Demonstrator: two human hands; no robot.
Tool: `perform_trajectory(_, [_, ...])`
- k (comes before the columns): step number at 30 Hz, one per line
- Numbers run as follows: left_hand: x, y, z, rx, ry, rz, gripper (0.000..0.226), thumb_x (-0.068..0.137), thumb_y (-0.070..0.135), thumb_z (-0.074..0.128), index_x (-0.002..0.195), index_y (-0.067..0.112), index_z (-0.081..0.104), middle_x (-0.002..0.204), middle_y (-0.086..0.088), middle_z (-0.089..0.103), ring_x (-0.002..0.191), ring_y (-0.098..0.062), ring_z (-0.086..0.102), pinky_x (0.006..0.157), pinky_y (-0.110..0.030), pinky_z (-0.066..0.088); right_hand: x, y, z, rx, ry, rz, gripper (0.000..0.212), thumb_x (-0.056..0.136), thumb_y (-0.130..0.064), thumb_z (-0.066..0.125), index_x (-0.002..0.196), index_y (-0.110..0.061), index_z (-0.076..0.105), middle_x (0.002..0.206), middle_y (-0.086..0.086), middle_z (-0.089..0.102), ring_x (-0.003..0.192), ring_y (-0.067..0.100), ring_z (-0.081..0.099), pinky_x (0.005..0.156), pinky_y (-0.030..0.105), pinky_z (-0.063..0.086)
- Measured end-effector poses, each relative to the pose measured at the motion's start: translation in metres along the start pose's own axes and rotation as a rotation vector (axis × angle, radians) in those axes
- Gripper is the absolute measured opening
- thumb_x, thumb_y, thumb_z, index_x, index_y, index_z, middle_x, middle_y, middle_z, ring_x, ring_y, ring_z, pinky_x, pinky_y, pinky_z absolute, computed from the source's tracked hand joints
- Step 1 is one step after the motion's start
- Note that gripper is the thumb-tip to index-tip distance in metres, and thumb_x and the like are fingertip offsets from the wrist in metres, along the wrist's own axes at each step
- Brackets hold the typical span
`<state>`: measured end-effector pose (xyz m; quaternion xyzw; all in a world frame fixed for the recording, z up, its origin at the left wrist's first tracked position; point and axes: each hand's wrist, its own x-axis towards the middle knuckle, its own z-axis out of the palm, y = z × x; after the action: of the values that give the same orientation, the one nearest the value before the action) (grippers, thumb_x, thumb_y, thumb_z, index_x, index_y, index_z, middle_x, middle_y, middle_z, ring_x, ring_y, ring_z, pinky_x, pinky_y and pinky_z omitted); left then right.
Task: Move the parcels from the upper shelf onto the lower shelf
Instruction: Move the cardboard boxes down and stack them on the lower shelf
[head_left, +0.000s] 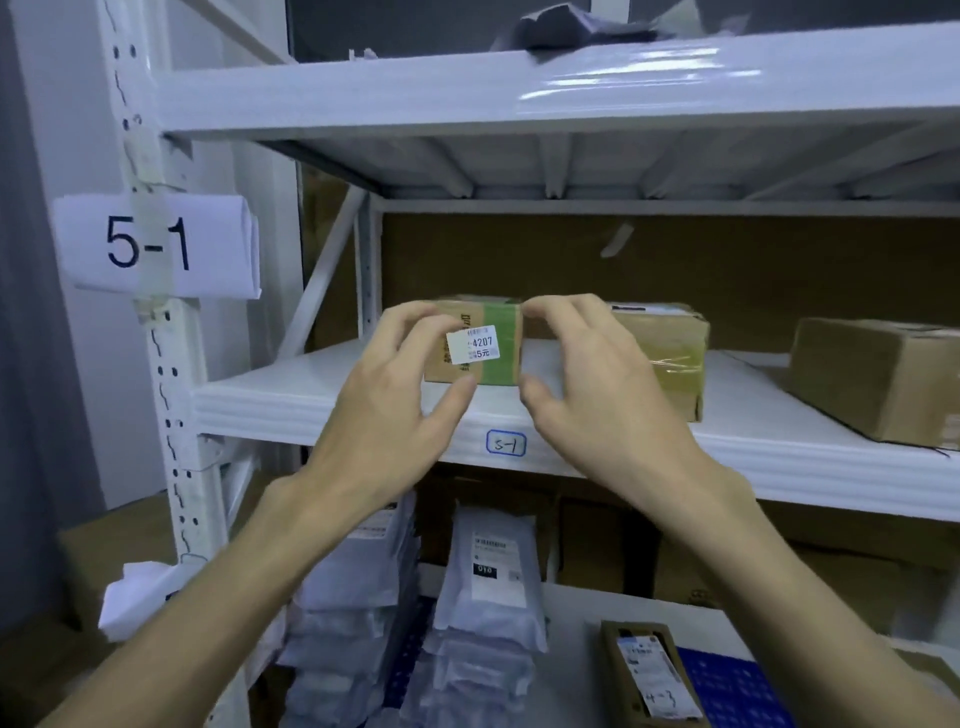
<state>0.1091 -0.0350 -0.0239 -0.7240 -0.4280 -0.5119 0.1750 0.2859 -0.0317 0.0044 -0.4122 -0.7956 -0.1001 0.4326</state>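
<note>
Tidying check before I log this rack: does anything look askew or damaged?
The cardboard box at the right of the middle shelf sits turned at an angle. The 5-1 paper sign on the upright is crumpled at its right edge.

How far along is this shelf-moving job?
Early to midway, it seems. Grey parcels already lie stacked on the lower shelf. The left hand and right hand reach around a small taped box on the upper shelf, not lifted. A second box and third box wait.
</note>
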Motion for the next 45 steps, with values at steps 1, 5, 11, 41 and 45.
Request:
perform_trajectory(1, [0.006,-0.013,0.004,-0.019,-0.014,0.005,0.038,0.089,0.021,0.065,0.126,0.017,0.054,0.13,0.006,0.043,0.11,0.014,0.036,0.093,0.004,0.022,0.01,0.0,0.01,-0.013,0.02,0.021,0.042,0.084,-0.019,0.059,0.124,-0.022,0.047,0.124,-0.002,0.044,0.115,0.019,0.047,0.094,0.04,0.044])
perform_trajectory(5, [0.031,-0.062,0.02,-0.05,-0.074,-0.014,0.044,0.089,0.027,0.064,0.131,0.024,0.049,0.139,0.005,0.036,0.117,0.005,0.035,0.096,-0.016,0.032,0.047,-0.001,0.05,-0.046,0.1,0.085,0.047,0.085,-0.018,0.059,0.13,-0.022,0.045,0.13,-0.003,0.041,0.116,0.018,0.047,0.096,0.039,0.044])
perform_trajectory(11, [0.07,-0.115,0.038,-0.071,-0.115,-0.026,0.051,0.091,0.029,0.061,0.138,0.026,0.043,0.147,0.001,0.03,0.133,-0.013,0.031,0.099,-0.021,0.027,0.094,0.012,0.09,-0.156,0.104,0.223,0.05,0.087,-0.023,0.059,0.135,-0.021,0.044,0.138,0.002,0.037,0.126,0.021,0.041,0.1,0.042,0.044])
perform_trajectory(41, [0.048,-0.097,0.047,-0.258,-0.207,-0.225,0.064,0.087,0.023,0.069,0.139,0.039,0.034,0.139,0.008,0.045,0.119,-0.009,0.05,0.097,-0.037,0.05,0.065,0.031,0.105,0.07,-0.007,0.189,0.061,0.093,-0.028,0.057,0.144,-0.038,0.025,0.126,0.01,0.055,0.114,0.03,0.052,0.098,0.045,0.043])
perform_trajectory(45, [0.03,-0.083,0.022,-0.271,-0.164,-0.195,0.064,0.086,0.023,0.069,0.138,0.039,0.035,0.14,0.009,0.044,0.12,-0.01,0.049,0.098,-0.039,0.048,0.046,0.009,0.092,0.048,0.023,0.156,0.059,0.094,-0.03,0.056,0.144,-0.037,0.026,0.13,0.009,0.053,0.114,0.029,0.053,0.097,0.041,0.043])
